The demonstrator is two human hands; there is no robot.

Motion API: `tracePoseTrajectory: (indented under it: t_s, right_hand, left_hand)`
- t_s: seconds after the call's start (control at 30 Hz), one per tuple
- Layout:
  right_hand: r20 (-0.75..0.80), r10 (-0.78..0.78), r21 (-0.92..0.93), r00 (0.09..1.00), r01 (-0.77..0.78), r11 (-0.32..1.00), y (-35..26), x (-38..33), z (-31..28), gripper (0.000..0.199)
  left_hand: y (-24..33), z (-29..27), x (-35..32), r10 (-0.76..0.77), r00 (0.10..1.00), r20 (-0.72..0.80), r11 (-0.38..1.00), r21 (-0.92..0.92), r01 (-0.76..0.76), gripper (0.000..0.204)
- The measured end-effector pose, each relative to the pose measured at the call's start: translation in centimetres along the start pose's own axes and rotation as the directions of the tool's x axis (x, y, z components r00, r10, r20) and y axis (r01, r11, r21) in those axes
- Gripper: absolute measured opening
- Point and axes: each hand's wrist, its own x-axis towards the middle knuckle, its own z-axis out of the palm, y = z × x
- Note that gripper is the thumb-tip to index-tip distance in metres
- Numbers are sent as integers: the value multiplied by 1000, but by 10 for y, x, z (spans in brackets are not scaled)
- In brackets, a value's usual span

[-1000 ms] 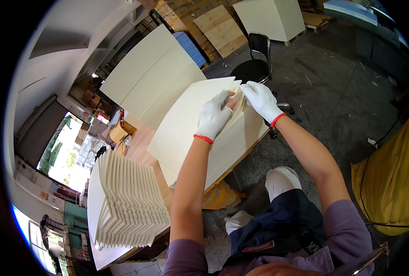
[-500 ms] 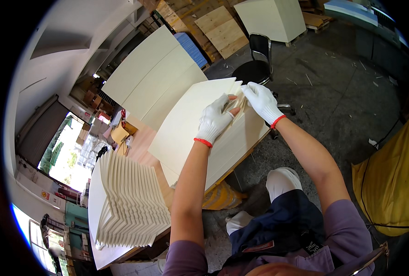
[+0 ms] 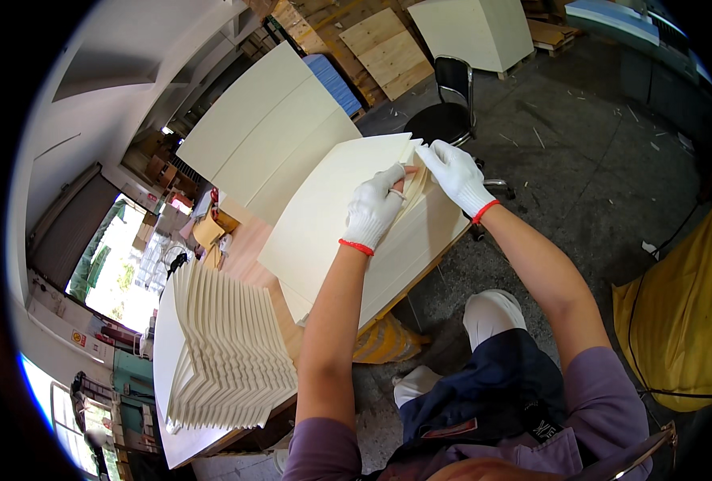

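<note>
**Gloved hands at the corner of a cream sheet stack**

The left hand (image 3: 374,210), in a white glove, lies curled on the top sheet (image 3: 332,216), its fingers pinching the far corner. The right hand (image 3: 454,172), gloved too, grips the same corner from the other side, fingers closed on the sheet edges. The stack (image 3: 404,256) rests on a wooden table (image 3: 244,248). A fanned pile (image 3: 227,353) sits at the near left. A black chair (image 3: 444,112) stands beyond.
</note>
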Motion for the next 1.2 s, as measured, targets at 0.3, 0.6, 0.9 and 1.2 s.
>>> tracePoseTrajectory:
  t_s: [0.3, 0.6, 0.9, 1.2]
  right_hand:
    - [24, -4, 36, 1000, 3, 999, 7, 2, -1, 54]
    - [62, 82, -358, 995, -55, 932, 24, -2, -38, 62]
    - [337, -21, -618, 941, 238, 749, 2, 6, -41, 55]
    - [328, -473, -461, 818, 575, 675, 3, 22, -23, 39]
  left_hand:
    - [11, -1, -3, 18, 999, 43, 989, 146, -24, 35]
    - [3, 4, -3, 74, 997, -28, 990, 118, -70, 34]
    - [4, 3, -2, 7, 1000, -15, 998, 65, -6, 29]
    - [-4, 3, 1, -13, 1000, -2, 1000, 18, 13, 24]
